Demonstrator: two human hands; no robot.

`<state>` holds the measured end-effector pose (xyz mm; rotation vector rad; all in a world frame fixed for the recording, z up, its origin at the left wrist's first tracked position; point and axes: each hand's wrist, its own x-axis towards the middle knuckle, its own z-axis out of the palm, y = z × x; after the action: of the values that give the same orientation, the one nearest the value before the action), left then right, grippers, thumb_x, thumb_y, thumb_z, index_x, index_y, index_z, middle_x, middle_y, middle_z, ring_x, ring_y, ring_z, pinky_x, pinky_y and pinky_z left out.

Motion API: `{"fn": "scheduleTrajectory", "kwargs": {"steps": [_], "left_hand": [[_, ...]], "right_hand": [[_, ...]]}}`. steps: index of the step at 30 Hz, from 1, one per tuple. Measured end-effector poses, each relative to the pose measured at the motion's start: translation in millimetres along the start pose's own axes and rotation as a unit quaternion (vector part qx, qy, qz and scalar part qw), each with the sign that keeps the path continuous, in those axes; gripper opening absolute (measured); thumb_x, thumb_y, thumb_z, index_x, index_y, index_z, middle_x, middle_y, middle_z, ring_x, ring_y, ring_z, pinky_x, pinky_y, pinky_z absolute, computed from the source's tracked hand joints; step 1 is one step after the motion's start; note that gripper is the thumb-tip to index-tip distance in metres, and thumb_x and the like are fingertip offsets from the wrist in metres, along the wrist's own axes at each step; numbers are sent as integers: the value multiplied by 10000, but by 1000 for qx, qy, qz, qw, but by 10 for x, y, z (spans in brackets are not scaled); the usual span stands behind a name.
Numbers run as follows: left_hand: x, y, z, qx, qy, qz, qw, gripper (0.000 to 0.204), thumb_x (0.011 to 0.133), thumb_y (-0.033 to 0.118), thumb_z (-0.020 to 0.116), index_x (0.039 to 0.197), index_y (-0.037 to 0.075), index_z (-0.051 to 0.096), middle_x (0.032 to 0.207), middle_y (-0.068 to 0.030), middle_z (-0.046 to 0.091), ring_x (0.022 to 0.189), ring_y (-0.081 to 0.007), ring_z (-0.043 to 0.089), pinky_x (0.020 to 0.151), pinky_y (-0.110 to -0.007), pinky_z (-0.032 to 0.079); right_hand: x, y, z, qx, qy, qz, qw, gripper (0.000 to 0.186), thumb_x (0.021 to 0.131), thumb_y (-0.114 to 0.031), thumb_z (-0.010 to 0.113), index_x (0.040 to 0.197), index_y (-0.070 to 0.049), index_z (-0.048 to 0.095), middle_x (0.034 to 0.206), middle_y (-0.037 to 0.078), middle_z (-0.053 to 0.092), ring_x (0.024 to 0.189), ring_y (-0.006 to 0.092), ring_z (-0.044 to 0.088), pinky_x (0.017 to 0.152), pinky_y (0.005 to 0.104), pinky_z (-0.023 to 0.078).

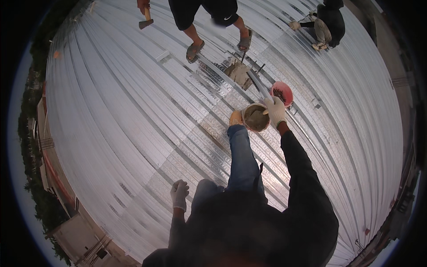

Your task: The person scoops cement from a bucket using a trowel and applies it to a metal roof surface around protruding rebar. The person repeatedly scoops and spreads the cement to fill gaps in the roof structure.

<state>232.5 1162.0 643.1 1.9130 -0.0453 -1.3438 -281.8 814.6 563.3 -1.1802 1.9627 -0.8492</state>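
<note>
My gloved right hand point(275, 110) grips a short pale handle point(266, 112) at the rim of a round bucket point(254, 120) of wet grey mortar; the tool's head is hidden. Beside my boot point(235, 117), the bucket rests on the ribbed silver roofing point(133, 111). Just beyond my hand, a pink bucket point(287, 92) holds small dark pieces. A metal strip point(259, 83) runs to a cement patch point(238, 71) with upright dark rods. My gloved left hand point(180, 192) hangs at lower left by my knee, fingers curled, with nothing visible in it.
A co-worker in shorts and sandals point(195, 50) stands beyond the patch, a hatchet-like tool point(146, 23) in one hand. Another person point(329, 29) crouches at the upper right, gloved hand low over the roof. The roof's edges curve at both sides, with trees and lower structures past the left.
</note>
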Motion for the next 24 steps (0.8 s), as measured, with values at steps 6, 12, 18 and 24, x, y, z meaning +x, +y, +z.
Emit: {"fn": "scheduleTrajectory", "kwargs": {"steps": [6, 12, 18, 24], "left_hand": [[981, 664, 1510, 70, -45, 38, 996, 295, 1125, 179, 789, 1368, 17, 746, 1120, -36, 775, 941, -95, 720, 810, -273, 597], [2548, 872, 2311, 174, -93, 83, 977, 335, 1115, 154, 784, 1392, -31, 746, 1192, -34, 783, 1099, -101, 704, 999, -287, 582], [3824, 895, 2356, 310, -56, 133, 940, 390, 1077, 147, 785, 1416, -40, 739, 1274, -116, 818, 1156, -178, 750, 1038, -348, 595], [4471, 1027, 2538, 440, -82, 193, 873, 463, 1024, 164, 828, 1434, -33, 742, 1357, -217, 802, 1260, -324, 773, 1101, -450, 599]], "right_hand": [[2577, 46, 1160, -85, -75, -58, 992, 618, 1063, -401, 715, 1527, 7, 691, 1381, 303, 791, 1286, 458, 767, 1115, 529, 571], [4477, 460, 2254, -104, -87, -119, 984, 593, 1034, -397, 707, 1421, 52, 728, 1339, 343, 776, 1286, 509, 744, 1116, 550, 561], [5325, 551, 3507, -227, -166, -106, 954, 552, 1011, -392, 678, 1295, 69, 786, 1294, 372, 779, 1259, 537, 746, 1093, 565, 576], [6300, 1201, 3824, -291, -226, -210, 906, 429, 1062, -361, 655, 1221, 0, 823, 1103, 277, 797, 1073, 452, 767, 958, 569, 587]]}}
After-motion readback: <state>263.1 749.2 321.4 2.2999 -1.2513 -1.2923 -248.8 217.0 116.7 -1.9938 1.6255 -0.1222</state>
